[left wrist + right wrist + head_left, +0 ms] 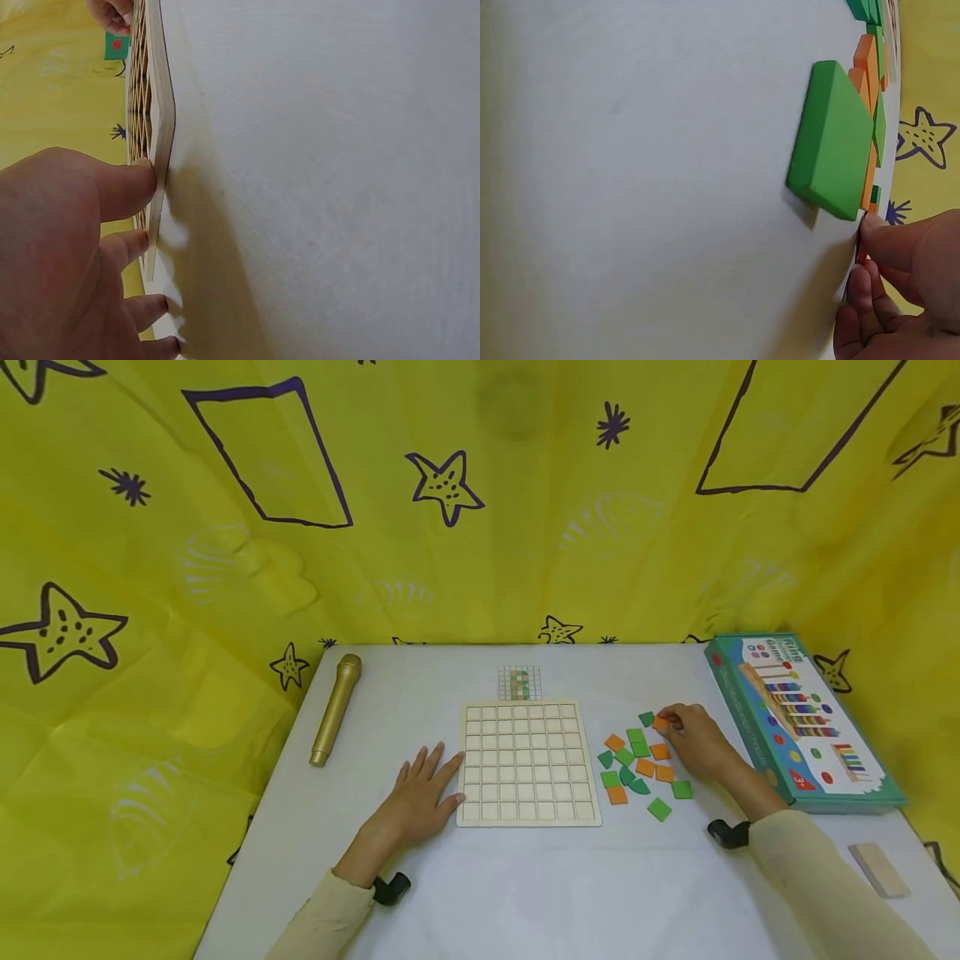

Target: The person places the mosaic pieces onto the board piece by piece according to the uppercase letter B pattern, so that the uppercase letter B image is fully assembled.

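White bench (540,893): orange tile (660,723) is pinched between right fingers (861,287), best edgewise; board (528,765) is touched by spread left fingers (448,769).

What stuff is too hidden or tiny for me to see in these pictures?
Head view: the orange tile, partly covered by the right hand.
Head view: the pattern card, too small to read each shape.
Head view: the right sleeve, cut off by the bottom edge.
Left wrist view: part of the board, behind the left hand.
Right wrist view: parts of other tiles, behind the big-looking green tile.
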{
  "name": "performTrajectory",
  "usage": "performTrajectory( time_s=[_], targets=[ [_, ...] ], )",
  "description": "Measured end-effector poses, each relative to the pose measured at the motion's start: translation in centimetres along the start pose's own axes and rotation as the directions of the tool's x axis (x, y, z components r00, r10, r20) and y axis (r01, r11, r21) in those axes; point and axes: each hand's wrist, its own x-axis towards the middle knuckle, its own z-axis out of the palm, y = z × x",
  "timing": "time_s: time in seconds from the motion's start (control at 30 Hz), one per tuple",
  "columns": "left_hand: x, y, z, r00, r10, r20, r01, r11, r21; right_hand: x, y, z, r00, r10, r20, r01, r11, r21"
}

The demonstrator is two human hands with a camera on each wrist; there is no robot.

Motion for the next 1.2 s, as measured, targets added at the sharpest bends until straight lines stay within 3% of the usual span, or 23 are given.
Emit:
performTrajectory(
  time_s=[0.2, 0.47, 0.93, 1.2],
  targets=[
    [0.0, -0.1, 0.1, 1.0, 0.011, -0.007, -0.011, 1.0, 0.001, 0.2, -1.1, 0.6, 0.999, -0.028, -0.025, 0.029, 0.999, 0.042],
    [-0.1, 0.1, -0.1, 1.0, 0.005, -0.002, -0.005, 1.0, 0.002, 1.4, -5.7, 2.2, 0.998, -0.065, -0.008, 0.065, 0.996, 0.064],
    [0.0, 0.1, -0.1, 1.0, -0.007, 0.009, 0.007, 1.0, 0.001, 4.7, -13.5, 8.5, 0.971, -0.223, 0.084, 0.215, 0.972, 0.091],
    [0.1, 0.1, 0.0, 1.0, -0.021, 0.009, 0.021, 1.0, -0.006, 5.7, -16.4, 10.8, 0.949, -0.292, 0.117, 0.286, 0.956, 0.067]
  ],
)
